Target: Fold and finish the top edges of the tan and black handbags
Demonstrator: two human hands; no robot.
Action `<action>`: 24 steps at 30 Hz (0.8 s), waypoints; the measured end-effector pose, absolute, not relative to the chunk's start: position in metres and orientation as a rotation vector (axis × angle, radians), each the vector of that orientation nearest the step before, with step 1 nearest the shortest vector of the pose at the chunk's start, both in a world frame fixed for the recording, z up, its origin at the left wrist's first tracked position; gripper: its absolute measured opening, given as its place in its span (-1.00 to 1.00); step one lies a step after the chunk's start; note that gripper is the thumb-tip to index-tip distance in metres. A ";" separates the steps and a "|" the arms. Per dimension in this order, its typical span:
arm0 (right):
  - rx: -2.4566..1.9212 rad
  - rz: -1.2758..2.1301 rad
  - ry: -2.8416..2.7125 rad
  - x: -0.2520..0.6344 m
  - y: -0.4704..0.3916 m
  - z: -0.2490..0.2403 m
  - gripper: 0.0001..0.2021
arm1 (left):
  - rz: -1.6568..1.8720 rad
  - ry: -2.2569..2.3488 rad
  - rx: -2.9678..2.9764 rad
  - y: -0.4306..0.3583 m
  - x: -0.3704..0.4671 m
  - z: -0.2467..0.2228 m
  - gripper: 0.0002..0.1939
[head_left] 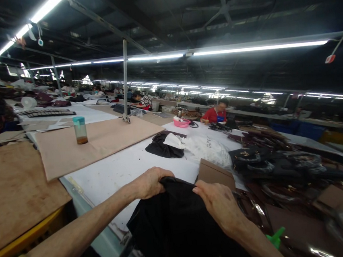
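My left hand (152, 183) grips the top edge of a black bag (180, 224), its fingers curled over the rim. On the other side, my right hand (219, 202) pinches the same edge between thumb and fingers. The soft black material hangs between both hands, in front of the white-topped table. A dark strap-like loop shows at its lower left, and the lower part runs out of view. Just beyond my right hand lies a brown board (215, 174).
A bottle (80, 131) with a teal lid stands on a beige board (108, 140). Black cloth (161, 146) and a white plastic bag (208, 147) lie ahead. Dark handbags (262, 162) are heaped at right. A person in red (215, 115) sits beyond a pink basket (182, 122).
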State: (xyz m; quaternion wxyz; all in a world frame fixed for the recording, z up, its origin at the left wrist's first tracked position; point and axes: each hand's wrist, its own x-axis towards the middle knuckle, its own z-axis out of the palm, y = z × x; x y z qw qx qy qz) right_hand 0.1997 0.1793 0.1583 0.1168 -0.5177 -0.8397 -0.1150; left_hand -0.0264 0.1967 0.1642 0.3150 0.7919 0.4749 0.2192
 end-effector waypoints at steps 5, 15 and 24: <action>-1.490 -0.337 -2.464 0.205 0.173 0.139 -0.74 | 0.540 1.328 2.063 0.190 -0.012 0.150 -0.81; -1.536 -0.298 -2.389 0.199 0.174 0.142 -0.71 | 0.594 1.432 2.084 0.189 -0.004 0.148 -0.82; -1.428 0.252 -2.397 0.183 0.177 0.161 -0.81 | 0.678 1.350 1.954 0.190 -0.003 0.138 -0.83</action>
